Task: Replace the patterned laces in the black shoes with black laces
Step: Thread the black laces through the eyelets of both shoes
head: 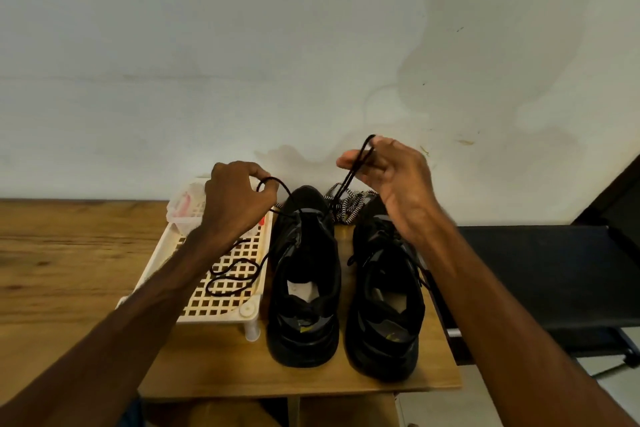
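Observation:
Two black shoes stand side by side on the wooden table, heels toward me: the left shoe and the right shoe. A black lace runs through the left shoe's front eyelets. My left hand pinches one end of it above the white rack. My right hand holds the other end looped up over its fingers. The lace's slack trails over the rack. The patterned black-and-white laces lie in a heap behind the shoes, by the wall.
A white plastic lattice rack on short legs sits left of the shoes, with a clear plastic bag at its far end. The table's right edge is just beyond the right shoe. A dark bench stands to the right.

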`<state>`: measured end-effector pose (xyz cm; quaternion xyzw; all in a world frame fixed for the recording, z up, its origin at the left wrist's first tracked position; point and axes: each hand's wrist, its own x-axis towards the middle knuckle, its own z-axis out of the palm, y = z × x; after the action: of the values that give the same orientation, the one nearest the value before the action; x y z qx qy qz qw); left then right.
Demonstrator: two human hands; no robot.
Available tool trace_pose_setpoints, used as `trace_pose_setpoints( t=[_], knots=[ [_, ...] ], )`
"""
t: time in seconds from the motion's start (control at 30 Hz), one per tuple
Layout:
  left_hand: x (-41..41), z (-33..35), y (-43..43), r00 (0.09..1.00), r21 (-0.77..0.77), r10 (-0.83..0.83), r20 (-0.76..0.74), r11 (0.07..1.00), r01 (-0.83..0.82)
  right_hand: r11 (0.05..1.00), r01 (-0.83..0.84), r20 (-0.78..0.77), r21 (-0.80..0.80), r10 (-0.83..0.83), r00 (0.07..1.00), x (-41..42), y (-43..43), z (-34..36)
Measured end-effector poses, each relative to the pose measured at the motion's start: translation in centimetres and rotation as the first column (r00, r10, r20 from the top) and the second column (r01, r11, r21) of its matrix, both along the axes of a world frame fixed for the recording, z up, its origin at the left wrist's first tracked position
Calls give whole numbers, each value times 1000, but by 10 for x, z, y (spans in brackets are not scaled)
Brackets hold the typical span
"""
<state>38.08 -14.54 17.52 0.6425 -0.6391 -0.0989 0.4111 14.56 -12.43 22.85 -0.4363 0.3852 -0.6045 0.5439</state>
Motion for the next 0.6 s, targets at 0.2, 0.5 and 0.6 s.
trace_pose_setpoints(
  t=[0.2, 0.5, 0.6],
  knots=[
    [17, 7, -1, 999, 113, -29, 43, 993, 24, 991, 107, -374, -83, -131, 918, -14, -3, -4],
    [-18, 17, 14, 888, 35, -353, -294, 925, 379, 996, -90, -1000, 5, 5, 4, 17, -2, -44],
    [-21, 11, 12, 913, 21, -349, -212, 932, 362, 997, -77, -997, 14, 20, 73, 15, -9, -47]
  ],
)
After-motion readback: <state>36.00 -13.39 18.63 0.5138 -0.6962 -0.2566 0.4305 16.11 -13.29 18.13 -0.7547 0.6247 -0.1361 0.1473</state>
